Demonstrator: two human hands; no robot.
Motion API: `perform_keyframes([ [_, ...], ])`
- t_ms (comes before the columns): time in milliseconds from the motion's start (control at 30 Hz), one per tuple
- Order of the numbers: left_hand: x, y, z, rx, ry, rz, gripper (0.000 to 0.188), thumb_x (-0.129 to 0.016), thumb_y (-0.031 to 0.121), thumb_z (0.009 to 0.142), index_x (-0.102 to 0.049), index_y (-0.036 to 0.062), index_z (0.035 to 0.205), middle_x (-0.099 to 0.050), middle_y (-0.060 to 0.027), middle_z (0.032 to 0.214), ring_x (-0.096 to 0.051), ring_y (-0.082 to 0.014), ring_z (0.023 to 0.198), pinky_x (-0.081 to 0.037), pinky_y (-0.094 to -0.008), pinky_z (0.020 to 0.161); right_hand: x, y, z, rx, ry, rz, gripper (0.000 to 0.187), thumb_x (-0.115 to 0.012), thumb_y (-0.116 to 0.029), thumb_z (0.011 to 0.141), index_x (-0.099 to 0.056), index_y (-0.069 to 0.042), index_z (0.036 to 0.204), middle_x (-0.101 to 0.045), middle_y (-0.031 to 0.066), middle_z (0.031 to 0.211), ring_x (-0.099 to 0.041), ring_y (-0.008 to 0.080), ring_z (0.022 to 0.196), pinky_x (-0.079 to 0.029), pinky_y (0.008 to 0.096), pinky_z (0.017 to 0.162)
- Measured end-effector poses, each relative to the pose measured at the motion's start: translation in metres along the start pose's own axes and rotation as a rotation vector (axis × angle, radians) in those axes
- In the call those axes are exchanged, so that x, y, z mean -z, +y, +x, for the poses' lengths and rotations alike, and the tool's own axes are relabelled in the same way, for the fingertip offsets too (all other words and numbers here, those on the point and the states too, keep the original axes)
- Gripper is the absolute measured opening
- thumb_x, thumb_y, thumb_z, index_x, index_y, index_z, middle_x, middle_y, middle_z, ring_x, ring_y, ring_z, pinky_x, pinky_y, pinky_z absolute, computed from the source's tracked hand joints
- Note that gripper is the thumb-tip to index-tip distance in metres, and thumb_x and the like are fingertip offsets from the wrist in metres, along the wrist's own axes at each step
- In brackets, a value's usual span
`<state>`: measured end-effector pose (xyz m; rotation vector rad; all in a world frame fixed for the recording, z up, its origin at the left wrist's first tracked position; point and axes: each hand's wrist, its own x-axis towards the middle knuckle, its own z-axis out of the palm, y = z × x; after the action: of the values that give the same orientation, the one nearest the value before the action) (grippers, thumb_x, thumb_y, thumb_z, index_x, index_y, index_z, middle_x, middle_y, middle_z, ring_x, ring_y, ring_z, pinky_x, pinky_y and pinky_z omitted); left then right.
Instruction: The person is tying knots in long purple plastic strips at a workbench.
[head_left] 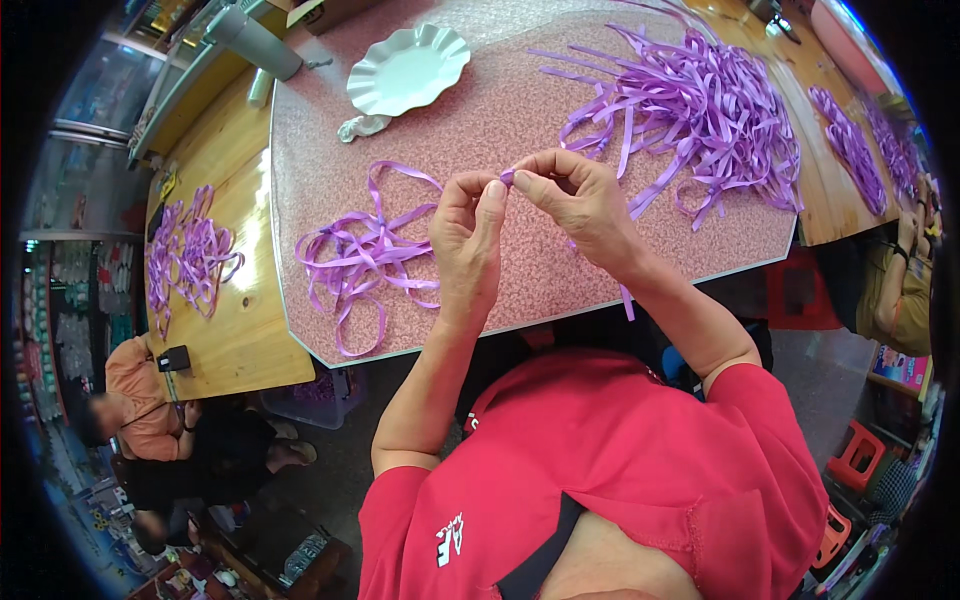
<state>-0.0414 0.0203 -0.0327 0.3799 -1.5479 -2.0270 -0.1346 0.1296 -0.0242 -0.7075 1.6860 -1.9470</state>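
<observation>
The ribbon piece (507, 176) is almost wholly hidden between the fingers (492, 200) of the left hand (466, 245) and the right hand (580, 200); only a small purple tip shows. The far ribbon pile (897, 150) bends into the dark rim, cut off.

Two bare hands are raised over the table: the left hand (466, 240) and the right hand (578, 200), pinching one short piece of purple ribbon (507, 176) between them. Purple ribbon lies in five heaps: one large pile (700, 105), one smaller loose pile (365, 250), one pile on the wooden top at the left (185, 255), and two at the far right (850, 145) (the farthest, (893, 152), is hard to make out). One white scalloped plate (408, 70) stands there. Two red stools (855, 455) show, the second (833, 533) lower down.
</observation>
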Motion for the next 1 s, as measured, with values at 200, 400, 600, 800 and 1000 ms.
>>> perform_keyframes([
  [200,0.001,-0.001,0.001,-0.084,-0.03,-0.006,0.008,-0.061,0.012,0.098,-0.059,0.0046,0.101,-0.054,0.0042,0.088,-0.045,-0.0024,0.078,-0.037,-0.0195,0.068,0.004,-0.002,-0.003,0.21,0.017,-0.245,0.017,-0.066,-0.017,0.095,-0.068,-0.001,0.1,-0.058,-0.005,0.079,-0.05,0.0008,0.069,-0.038,0.0166,0.058],
  [400,-0.003,-0.004,0.001,0.044,-0.038,-0.101,0.008,-0.061,0.012,0.098,-0.059,0.005,0.1,-0.054,0.0041,0.09,-0.046,-0.0023,0.079,-0.038,-0.0193,0.069,0.009,-0.011,0.0,-0.361,-0.098,0.487,0.016,-0.067,-0.019,0.094,-0.067,-0.004,0.099,-0.053,-0.006,0.071,-0.037,-0.0004,0.051,-0.027,0.0166,0.044],
  [600,-0.001,-0.01,0.007,-0.292,0.041,0.312,0.014,-0.068,0.008,0.091,-0.059,0.0057,0.102,-0.058,-0.0021,0.093,-0.053,-0.0128,0.086,-0.042,-0.0276,0.075,0.01,-0.014,-0.002,-0.408,-0.112,0.56,0.014,-0.068,-0.02,0.093,-0.067,-0.007,0.096,-0.05,-0.0077,0.068,-0.035,-0.0006,0.051,-0.025,0.0164,0.044],
  [800,0.002,0.005,0.013,-0.934,0.057,1.012,0.025,-0.076,0.006,0.077,-0.065,0.0107,0.099,-0.058,-0.0043,0.093,-0.054,-0.0244,0.09,-0.037,-0.039,0.084,0.01,-0.013,-0.003,-0.377,-0.08,0.545,0.013,-0.067,-0.021,0.094,-0.067,-0.008,0.093,-0.048,-0.008,0.066,-0.034,-0.0003,0.05,-0.024,0.0175,0.043],
  [1000,0.002,0.007,0.012,-0.91,0.077,1.094,0.022,-0.077,0.011,0.077,-0.066,0.0121,0.096,-0.058,-0.0033,0.091,-0.055,-0.0224,0.092,-0.035,-0.0386,0.086,0.008,-0.012,-0.003,-0.303,-0.011,0.388,0.013,-0.068,-0.019,0.094,-0.068,-0.006,0.093,-0.051,-0.0077,0.066,-0.036,0.0,0.051,-0.025,0.0184,0.044],
])
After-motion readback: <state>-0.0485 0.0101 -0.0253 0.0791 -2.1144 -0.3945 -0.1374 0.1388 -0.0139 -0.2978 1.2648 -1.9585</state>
